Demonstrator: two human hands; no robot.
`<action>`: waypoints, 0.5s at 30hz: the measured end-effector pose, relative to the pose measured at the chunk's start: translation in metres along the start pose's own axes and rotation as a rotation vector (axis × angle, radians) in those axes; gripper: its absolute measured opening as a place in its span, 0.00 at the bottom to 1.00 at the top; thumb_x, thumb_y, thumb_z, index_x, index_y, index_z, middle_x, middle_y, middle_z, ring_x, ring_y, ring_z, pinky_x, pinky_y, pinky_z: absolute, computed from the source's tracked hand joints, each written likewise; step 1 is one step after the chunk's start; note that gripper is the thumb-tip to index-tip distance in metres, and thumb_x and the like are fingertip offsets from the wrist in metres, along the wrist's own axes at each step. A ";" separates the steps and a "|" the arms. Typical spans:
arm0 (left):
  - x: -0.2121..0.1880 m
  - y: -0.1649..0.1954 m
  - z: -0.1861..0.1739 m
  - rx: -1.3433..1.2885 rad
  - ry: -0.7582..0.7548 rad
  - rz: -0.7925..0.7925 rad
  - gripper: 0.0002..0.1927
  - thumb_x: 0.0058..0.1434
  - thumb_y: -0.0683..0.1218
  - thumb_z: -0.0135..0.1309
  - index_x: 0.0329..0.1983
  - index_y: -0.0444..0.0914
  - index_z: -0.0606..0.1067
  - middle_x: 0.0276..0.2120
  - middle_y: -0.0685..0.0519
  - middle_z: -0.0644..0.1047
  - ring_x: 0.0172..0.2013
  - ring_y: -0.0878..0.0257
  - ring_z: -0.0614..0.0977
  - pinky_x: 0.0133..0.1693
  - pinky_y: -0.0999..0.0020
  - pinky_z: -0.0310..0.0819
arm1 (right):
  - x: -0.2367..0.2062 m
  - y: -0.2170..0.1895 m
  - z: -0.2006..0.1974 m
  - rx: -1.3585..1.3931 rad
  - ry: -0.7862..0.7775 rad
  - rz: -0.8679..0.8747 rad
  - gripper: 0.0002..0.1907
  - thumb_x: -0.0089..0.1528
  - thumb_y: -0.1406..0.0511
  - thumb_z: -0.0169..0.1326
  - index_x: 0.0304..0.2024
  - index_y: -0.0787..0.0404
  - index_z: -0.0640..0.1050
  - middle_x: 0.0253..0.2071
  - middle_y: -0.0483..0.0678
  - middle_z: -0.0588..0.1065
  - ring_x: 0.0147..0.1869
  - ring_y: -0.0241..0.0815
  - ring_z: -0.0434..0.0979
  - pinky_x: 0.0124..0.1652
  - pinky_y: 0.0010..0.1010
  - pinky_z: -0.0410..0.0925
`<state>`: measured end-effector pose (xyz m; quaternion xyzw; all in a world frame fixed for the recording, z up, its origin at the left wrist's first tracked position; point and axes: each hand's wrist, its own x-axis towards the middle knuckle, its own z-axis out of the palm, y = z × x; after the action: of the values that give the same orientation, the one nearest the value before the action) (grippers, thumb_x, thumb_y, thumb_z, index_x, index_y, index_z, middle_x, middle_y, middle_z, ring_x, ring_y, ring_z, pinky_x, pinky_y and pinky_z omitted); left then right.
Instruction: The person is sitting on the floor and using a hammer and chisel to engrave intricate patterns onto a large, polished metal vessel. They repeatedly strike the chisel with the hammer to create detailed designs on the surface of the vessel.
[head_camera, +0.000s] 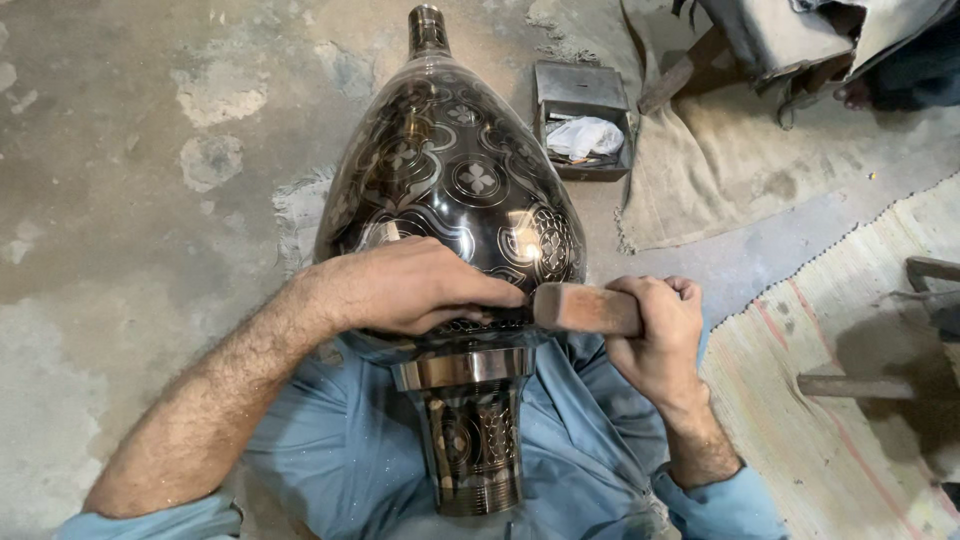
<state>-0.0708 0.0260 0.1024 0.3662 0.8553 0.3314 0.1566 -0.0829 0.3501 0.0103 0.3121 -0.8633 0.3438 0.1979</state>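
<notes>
A large dark metal vase (450, 180) with engraved silver floral patterns lies across my lap, its narrow neck pointing away and its threaded base (472, 440) toward me. My left hand (410, 285) rests curled on the vase's lower shoulder, fingers pinched as if on a small tool that I cannot see. My right hand (655, 335) grips a wooden mallet (585, 307), whose head sits just beside the left fingertips, level with the vase's lower rim.
A small open metal box (585, 120) with white cloth inside sits on the concrete floor beyond the vase. A burlap sheet (720, 170) and a woven mat (860, 400) lie to the right, with wooden pieces (850, 385) on the mat.
</notes>
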 end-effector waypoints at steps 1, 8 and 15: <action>-0.001 0.000 0.000 0.000 0.008 0.010 0.26 0.61 0.40 0.55 0.63 0.51 0.73 0.45 0.51 0.84 0.42 0.55 0.87 0.45 0.59 0.82 | 0.002 0.000 -0.001 -0.112 -0.006 -0.082 0.19 0.49 0.77 0.63 0.42 0.66 0.75 0.37 0.51 0.78 0.38 0.45 0.75 0.42 0.38 0.69; -0.017 -0.003 0.012 -0.040 0.152 -0.046 0.21 0.67 0.46 0.55 0.63 0.49 0.73 0.40 0.50 0.85 0.37 0.55 0.88 0.43 0.59 0.84 | 0.024 -0.001 -0.011 0.050 -0.132 0.160 0.21 0.49 0.72 0.63 0.46 0.60 0.77 0.36 0.49 0.78 0.40 0.49 0.75 0.46 0.38 0.66; -0.035 -0.005 0.038 -0.093 0.444 -0.079 0.19 0.66 0.44 0.57 0.60 0.38 0.74 0.44 0.46 0.84 0.42 0.54 0.89 0.45 0.62 0.85 | 0.076 -0.013 -0.042 -0.059 -0.326 -0.160 0.28 0.44 0.71 0.63 0.48 0.61 0.76 0.39 0.52 0.79 0.43 0.51 0.78 0.48 0.41 0.62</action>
<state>-0.0300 0.0150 0.0721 0.2428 0.8662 0.4367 -0.0059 -0.1243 0.3424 0.0874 0.4253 -0.8661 0.2462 0.0911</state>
